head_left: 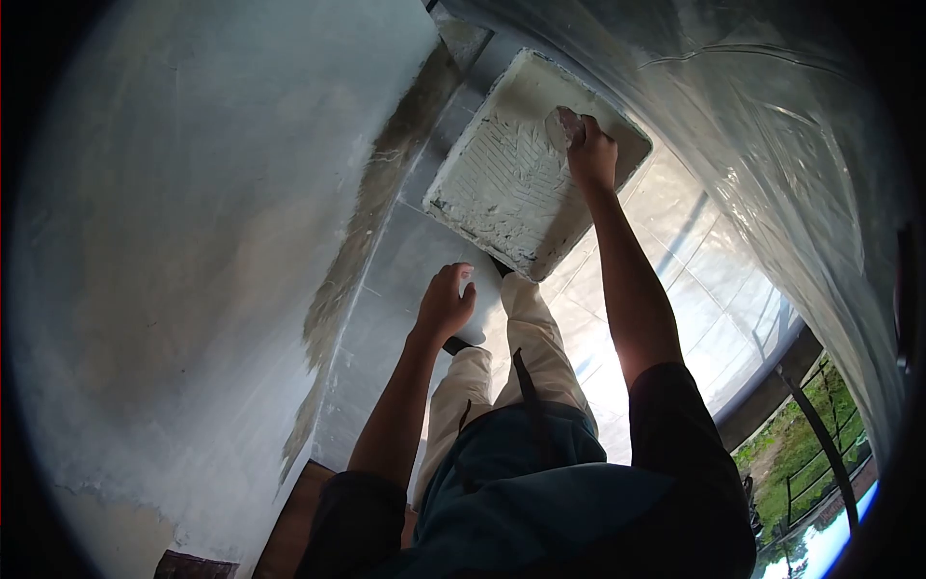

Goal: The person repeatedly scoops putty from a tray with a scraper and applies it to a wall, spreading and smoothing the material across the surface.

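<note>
A large paint tray (473, 179) with a ribbed ramp lies on the floor, coated in off-white paint. Over its deeper end, my right hand (594, 159) is closed around a small, paint-smeared pale object (561, 127). My fingers cover most of that object, so its kind cannot be made out. My left hand (447, 301) hangs in the air near the tray's lower left side, fingers loosely curled and thumb apart, holding nothing.
On the left rises a wall (222, 212) with patchy whitish paint and a darker unpainted strip (386, 183) along its base. Clear plastic sheeting (772, 145) hangs at the right. My feet stand on floor tiles (381, 265) close to the tray. Grass (820, 425) shows outside.
</note>
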Available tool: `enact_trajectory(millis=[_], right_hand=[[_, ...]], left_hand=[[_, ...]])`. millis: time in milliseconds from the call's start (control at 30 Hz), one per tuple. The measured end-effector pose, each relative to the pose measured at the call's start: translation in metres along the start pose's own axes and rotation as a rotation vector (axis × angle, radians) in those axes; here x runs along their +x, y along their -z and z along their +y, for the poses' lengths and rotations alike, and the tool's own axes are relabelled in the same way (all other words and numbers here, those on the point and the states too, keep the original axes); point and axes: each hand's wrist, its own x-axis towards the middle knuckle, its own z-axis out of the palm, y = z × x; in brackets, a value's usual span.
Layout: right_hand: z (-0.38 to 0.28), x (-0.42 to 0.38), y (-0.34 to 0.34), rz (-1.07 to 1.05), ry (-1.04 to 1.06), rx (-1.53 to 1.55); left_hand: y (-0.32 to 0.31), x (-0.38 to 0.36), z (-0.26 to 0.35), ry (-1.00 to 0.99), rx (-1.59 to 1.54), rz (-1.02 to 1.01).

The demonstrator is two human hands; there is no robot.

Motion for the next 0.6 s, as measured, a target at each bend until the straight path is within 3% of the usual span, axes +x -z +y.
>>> enact_trajectory(millis=[267, 600], right_hand=[[0.0, 0.027, -0.006, -0.149, 0.039, -0.146], [0.009, 0.013, -0.002, -0.162, 0.122, -0.1]], left_hand=[[0.006, -0.009, -0.009, 0.056, 0.019, -0.024], [0.009, -0.024, -0.019, 0.133, -0.006, -0.017]])
